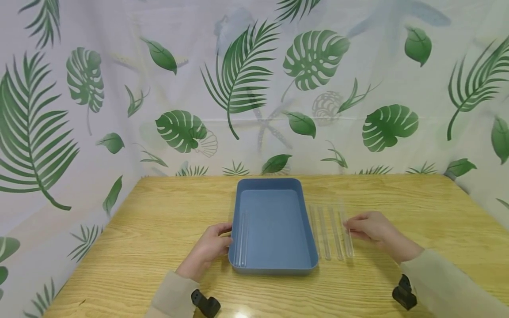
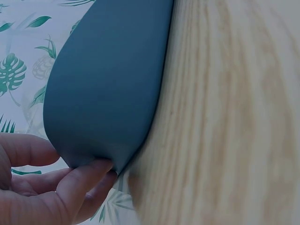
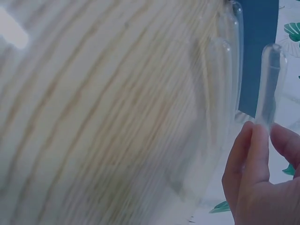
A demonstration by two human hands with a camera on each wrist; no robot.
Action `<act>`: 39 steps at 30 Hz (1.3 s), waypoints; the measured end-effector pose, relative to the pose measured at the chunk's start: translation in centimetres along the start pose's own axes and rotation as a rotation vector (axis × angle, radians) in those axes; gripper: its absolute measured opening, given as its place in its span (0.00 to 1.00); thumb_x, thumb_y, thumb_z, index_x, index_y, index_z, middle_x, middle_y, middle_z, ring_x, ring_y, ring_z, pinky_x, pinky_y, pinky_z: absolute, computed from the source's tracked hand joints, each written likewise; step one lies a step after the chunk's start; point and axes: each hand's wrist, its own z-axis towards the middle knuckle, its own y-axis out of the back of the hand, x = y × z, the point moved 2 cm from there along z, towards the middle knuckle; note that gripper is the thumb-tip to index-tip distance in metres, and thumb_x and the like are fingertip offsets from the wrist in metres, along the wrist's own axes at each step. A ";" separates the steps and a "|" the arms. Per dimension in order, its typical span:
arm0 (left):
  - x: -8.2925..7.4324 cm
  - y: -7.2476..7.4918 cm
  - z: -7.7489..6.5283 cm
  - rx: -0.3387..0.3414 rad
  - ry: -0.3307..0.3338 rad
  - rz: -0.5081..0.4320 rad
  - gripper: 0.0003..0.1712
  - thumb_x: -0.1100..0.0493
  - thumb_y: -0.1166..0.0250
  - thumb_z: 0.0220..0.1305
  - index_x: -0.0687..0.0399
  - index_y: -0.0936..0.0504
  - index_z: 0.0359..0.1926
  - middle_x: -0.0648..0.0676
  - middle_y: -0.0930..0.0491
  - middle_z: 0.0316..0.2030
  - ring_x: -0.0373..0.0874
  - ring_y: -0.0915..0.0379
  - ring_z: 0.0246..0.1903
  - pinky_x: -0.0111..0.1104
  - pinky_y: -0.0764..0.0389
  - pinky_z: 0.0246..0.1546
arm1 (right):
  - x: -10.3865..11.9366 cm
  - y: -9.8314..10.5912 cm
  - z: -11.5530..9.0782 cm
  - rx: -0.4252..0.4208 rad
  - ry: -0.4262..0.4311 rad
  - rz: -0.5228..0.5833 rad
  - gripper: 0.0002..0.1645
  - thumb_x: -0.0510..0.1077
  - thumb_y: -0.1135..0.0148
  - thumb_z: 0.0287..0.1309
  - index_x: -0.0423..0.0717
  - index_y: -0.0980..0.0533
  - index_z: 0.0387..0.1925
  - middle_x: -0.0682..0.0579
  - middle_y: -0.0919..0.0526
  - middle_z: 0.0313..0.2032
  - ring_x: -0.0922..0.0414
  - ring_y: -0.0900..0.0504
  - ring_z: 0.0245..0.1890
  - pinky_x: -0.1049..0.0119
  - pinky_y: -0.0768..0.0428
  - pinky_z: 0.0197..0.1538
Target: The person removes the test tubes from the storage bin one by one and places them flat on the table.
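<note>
A blue rectangular tray [image 1: 278, 221] lies on the wooden table. At its left wall, my left hand [image 1: 212, 245] grips the rim side, fingers against the outer face of the wall [image 2: 108, 84]. Two clear test tubes [image 1: 243, 247] lie lengthwise inside, along the left edge. Just right of the tray, several more clear test tubes [image 1: 325, 238] lie side by side on the table. My right hand [image 1: 370, 227] pinches a clear test tube [image 3: 273, 79] between thumb and fingers, its rounded end raised off the table in the right wrist view.
The wooden table [image 1: 167, 203] spreads to both sides of the tray. A white leaf-print cloth [image 1: 254, 145] hangs behind the table and along its left side. Black wrist cameras [image 1: 205, 303] sit at both sleeves.
</note>
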 end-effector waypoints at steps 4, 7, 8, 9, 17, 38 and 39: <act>0.1 0.0 0.0 -0.004 0.005 0.001 0.26 0.75 0.54 0.56 0.77 0.42 0.58 0.71 0.42 0.57 0.53 0.32 0.47 0.42 0.26 0.43 | -0.2 0.0 0.2 -0.018 0.006 -0.059 0.26 0.38 0.47 0.57 0.18 0.37 0.48 0.49 0.22 0.31 0.62 0.21 0.28 0.69 0.22 0.35; 0.0 0.0 0.0 -0.005 0.006 0.003 0.27 0.75 0.54 0.56 0.77 0.42 0.58 0.71 0.42 0.57 0.54 0.32 0.47 0.42 0.26 0.43 | -0.5 0.1 0.5 -0.037 0.012 -0.108 0.25 0.39 0.46 0.56 0.18 0.35 0.46 0.49 0.22 0.31 0.62 0.22 0.27 0.68 0.21 0.35; 0.0 0.0 0.0 -0.007 0.008 0.004 0.27 0.75 0.54 0.56 0.77 0.42 0.58 0.71 0.42 0.57 0.54 0.32 0.47 0.42 0.26 0.43 | -0.6 0.1 0.6 -0.045 0.013 -0.122 0.25 0.39 0.46 0.56 0.18 0.35 0.46 0.49 0.22 0.30 0.62 0.22 0.27 0.68 0.21 0.35; 0.0 0.0 0.0 -0.007 0.008 0.005 0.27 0.75 0.54 0.56 0.77 0.42 0.58 0.71 0.42 0.57 0.54 0.32 0.47 0.42 0.26 0.44 | -0.8 0.2 0.7 -0.051 0.016 -0.141 0.24 0.38 0.46 0.56 0.18 0.34 0.45 0.49 0.22 0.30 0.62 0.22 0.27 0.68 0.21 0.34; 0.1 0.0 0.1 -0.010 0.011 0.012 0.26 0.75 0.54 0.56 0.77 0.42 0.58 0.71 0.41 0.57 0.54 0.32 0.47 0.42 0.26 0.44 | -1.3 0.3 1.2 -0.086 0.024 -0.207 0.20 0.37 0.44 0.54 0.19 0.31 0.40 0.49 0.22 0.28 0.61 0.23 0.25 0.67 0.21 0.31; 0.1 0.1 0.1 -0.008 0.016 0.028 0.26 0.75 0.54 0.56 0.76 0.41 0.59 0.70 0.41 0.57 0.53 0.32 0.47 0.42 0.27 0.44 | -1.2 -0.3 1.5 -0.170 0.020 -0.320 0.19 0.35 0.43 0.51 0.19 0.30 0.39 0.40 0.22 0.30 0.57 0.22 0.26 0.65 0.21 0.31; 0.1 0.1 0.2 -0.008 0.017 0.031 0.26 0.75 0.54 0.56 0.76 0.41 0.59 0.70 0.41 0.57 0.53 0.31 0.47 0.42 0.27 0.44 | -1.2 -0.3 1.5 -0.171 0.021 -0.323 0.19 0.35 0.43 0.51 0.19 0.30 0.39 0.39 0.22 0.30 0.57 0.22 0.26 0.65 0.21 0.31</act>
